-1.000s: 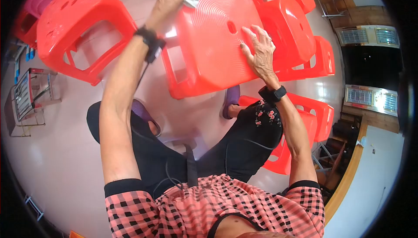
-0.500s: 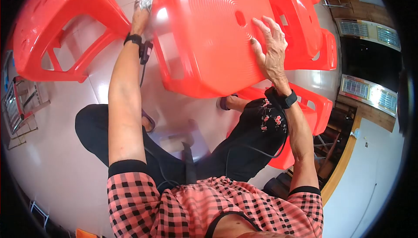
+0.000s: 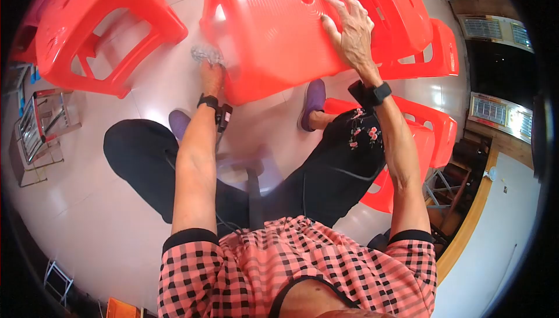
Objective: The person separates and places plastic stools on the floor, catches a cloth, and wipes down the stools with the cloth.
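Observation:
A red plastic stool (image 3: 279, 38) with a ringed seat and a slot in it stands in front of me. My right hand (image 3: 351, 33) lies on the right part of its seat, fingers spread, just right of the slot. Down at the stool's left side is my left hand (image 3: 212, 76), blurred by motion, closed on a crumpled greyish-white cloth (image 3: 206, 55). The cloth is beside the stool's left legs; whether it touches them I cannot tell.
Another red stool (image 3: 96, 27) stands at the left. Several red stools crowd the right, one of them (image 3: 402, 15) against the wiped stool's edge. A folding metal frame (image 3: 38, 126) is at far left. My purple shoes (image 3: 314, 100) are on the floor.
My left hand has moved with the cloth from the seat's far left corner down the stool's left side, toward me. My right hand stays spread on the seat. The view has shifted.

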